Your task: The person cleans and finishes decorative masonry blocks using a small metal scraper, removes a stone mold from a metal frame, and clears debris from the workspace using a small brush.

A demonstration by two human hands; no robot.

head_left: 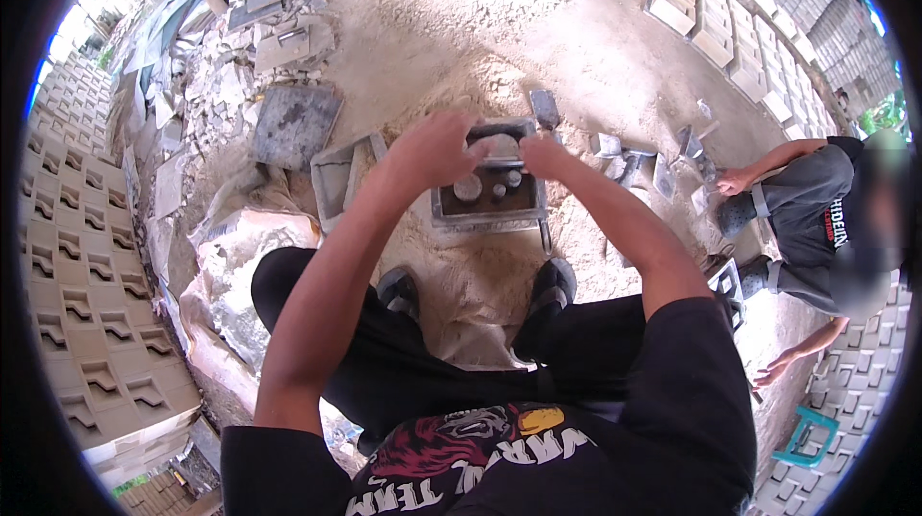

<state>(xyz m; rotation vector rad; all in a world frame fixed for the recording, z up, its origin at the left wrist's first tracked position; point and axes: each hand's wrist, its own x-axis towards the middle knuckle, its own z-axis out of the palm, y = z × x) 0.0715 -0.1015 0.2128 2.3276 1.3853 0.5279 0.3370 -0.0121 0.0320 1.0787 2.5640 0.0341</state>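
Note:
A rectangular dark mould (495,218) sits on the sandy ground between my feet. Inside it are round, pale, sand-dusted knobs, one large knob (468,189) and several smaller ones. A thin crossbar (501,164) spans its middle, and a pale mound (497,145) lies in the far part. My left hand (437,151) is closed over the far left side, its fingers reaching inward. On the right side, my right hand (544,157) grips near the bar's other end. The fingertips of both are partly hidden. A thin metal handle (545,235) shows at the near right corner.
An empty grey frame (333,180) and a dark flat plate (297,125) lie to the left. Beyond the mould lies a trowel-like tool (544,109). Another person (807,218) squats at right beside tools. Stacked pale blocks (86,295) line the left; rubble (221,74) lies far left.

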